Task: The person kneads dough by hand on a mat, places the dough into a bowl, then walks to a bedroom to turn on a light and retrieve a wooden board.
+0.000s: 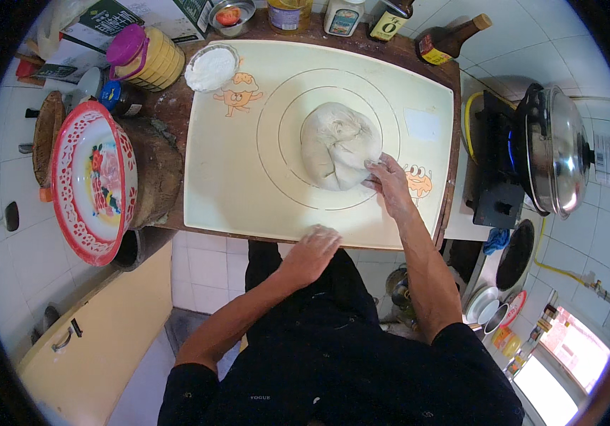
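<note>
A thick round of pale dough, creased and folded near its middle, lies on a cream kneading mat printed with circles. At the dough's lower right edge, my right hand has its fingertips on the dough and appears to grip its rim. Flour whitens the fingers of my left hand, which hovers by the mat's front edge, apart from the dough and holding nothing. A bowl of white flour sits at the mat's far left corner.
On the left, an enamel basin leans by a round wooden block. A yellow jar with purple lid and several bottles, including a brown bottle, line the back. On the right, a lidded steel pot sits over a lit gas burner.
</note>
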Tool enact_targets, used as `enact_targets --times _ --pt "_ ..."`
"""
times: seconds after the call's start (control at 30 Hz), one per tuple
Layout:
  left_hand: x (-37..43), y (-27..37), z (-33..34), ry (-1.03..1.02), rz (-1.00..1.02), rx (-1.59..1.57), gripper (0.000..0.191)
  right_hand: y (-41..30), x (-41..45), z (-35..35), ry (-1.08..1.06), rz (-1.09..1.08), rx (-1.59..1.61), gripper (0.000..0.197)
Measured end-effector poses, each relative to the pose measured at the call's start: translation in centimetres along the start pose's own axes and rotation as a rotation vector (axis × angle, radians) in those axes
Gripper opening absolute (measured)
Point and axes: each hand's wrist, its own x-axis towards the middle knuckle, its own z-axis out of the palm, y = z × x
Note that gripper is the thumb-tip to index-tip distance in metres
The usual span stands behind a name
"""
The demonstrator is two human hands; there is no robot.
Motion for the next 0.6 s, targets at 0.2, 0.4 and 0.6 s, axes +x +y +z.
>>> enact_targets --times 0.2,0.4,0.6 --pt "-3.2 -1.7 0.4 -0.096 -0.005 0.093 0.047 -0.5 -0.3 0.1 -0.01 0.012 0.014 0.053" --pt "-11.7 -7.1 -6.4 -0.101 -0.495 0.303 0.042 0.3 0.4 -0.7 -0.024 0.011 0.026 0.05" --pt "-23.7 -7.1 -11.1 -0.095 -1.051 0.389 0.051 -0.7 -0.2 0.4 -0.032 0.007 -0.014 0.05"
